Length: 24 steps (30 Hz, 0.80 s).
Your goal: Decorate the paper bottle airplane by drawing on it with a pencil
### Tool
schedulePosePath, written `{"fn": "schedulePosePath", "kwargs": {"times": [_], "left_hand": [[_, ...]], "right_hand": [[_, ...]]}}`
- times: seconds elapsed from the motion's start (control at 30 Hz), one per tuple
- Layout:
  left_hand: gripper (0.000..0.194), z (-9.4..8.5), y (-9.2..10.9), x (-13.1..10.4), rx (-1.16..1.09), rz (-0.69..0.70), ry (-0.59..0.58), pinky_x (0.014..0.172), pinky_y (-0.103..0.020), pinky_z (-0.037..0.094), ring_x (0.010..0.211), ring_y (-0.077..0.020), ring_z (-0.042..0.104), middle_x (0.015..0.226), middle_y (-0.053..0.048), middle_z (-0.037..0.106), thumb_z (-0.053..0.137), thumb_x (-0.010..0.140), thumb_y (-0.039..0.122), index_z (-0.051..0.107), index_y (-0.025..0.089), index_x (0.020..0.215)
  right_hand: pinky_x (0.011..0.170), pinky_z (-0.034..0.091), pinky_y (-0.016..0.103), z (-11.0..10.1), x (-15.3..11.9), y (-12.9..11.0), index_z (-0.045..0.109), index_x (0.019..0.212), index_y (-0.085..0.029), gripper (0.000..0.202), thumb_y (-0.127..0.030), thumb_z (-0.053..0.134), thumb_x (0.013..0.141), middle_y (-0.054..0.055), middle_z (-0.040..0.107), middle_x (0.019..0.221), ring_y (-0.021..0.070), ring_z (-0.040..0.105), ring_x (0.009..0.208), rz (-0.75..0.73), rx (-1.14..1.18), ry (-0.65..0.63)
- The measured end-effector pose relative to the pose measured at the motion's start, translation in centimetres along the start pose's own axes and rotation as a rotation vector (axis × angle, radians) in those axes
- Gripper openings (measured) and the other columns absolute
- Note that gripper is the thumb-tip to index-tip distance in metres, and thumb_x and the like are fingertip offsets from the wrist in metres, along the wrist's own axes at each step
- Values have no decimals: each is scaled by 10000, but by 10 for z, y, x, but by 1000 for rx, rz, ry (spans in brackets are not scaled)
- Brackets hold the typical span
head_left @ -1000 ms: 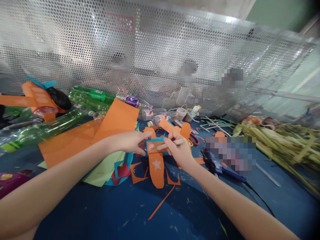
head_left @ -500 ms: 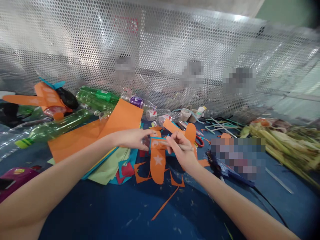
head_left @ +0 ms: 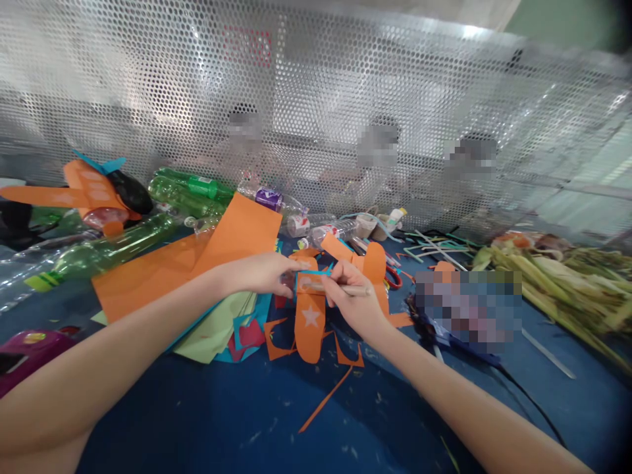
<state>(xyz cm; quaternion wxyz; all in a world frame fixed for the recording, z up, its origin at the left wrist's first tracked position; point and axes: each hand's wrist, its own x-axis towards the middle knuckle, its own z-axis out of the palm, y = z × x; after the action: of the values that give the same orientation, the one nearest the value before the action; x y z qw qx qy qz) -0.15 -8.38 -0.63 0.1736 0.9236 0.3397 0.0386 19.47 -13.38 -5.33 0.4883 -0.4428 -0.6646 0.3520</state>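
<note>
Head view: the left hand [head_left: 261, 273] has its thumb and fingers bracketing the near-left end of an orange model plane [head_left: 309, 301], which sits mid-counter between the two hands. Pinched in the right hand [head_left: 356, 299] is a pale pen [head_left: 356, 289], its tip against the plane's orange paper body. A white star [head_left: 311, 316] marks the wing pointing toward the person. Orange paper scraps [head_left: 277, 347] flank that wing on the blue counter [head_left: 217, 415]; green paper sheets [head_left: 210, 332] lie left of them.

Bare left hand [head_left: 259, 273] and bare right hand [head_left: 354, 296], with slim forearms [head_left: 439, 375] bare to the view's edge
</note>
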Motion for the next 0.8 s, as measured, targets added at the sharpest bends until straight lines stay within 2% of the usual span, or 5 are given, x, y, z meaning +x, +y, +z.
{"fn": "schedulePosePath", "kwargs": {"times": [0.17, 0.4, 0.63, 0.8], "left_hand": [[472, 3, -3, 3, 22, -16, 11, 576, -218, 355, 689, -161, 578, 790, 10, 638, 688, 719, 264, 586, 247, 1179], [384, 3, -1, 3, 39, -34, 10, 564, -209, 342, 680, -149, 570, 784, 10, 634, 693, 715, 253, 627, 216, 1091], [398, 4, -2, 3, 50, -34, 19, 571, -216, 343, 684, -153, 575, 802, -3, 646, 694, 708, 254, 630, 208, 1098], [501, 5, -4, 4, 18, 4, 26, 598, -219, 368, 727, -162, 596, 864, -5, 668, 682, 706, 227, 578, 230, 1196]], "right_hand": [[473, 316, 226, 0, -1, -1, 363, 663, -227, 233, -276, 518, 830, -86, 471, 456, 90, 416, 421, 7, -30, 8], [481, 322, 233, 0, 0, 0, 366, 664, -228, 227, -243, 511, 838, -86, 482, 452, 91, 430, 415, 2, -17, 0], [488, 332, 241, 0, 0, 4, 363, 667, -232, 229, -246, 507, 845, -86, 480, 459, 95, 427, 422, -16, -15, -9], [488, 333, 247, 0, 0, 4, 369, 664, -232, 231, -273, 513, 840, -78, 479, 463, 101, 427, 430, 2, -71, 9]]}}
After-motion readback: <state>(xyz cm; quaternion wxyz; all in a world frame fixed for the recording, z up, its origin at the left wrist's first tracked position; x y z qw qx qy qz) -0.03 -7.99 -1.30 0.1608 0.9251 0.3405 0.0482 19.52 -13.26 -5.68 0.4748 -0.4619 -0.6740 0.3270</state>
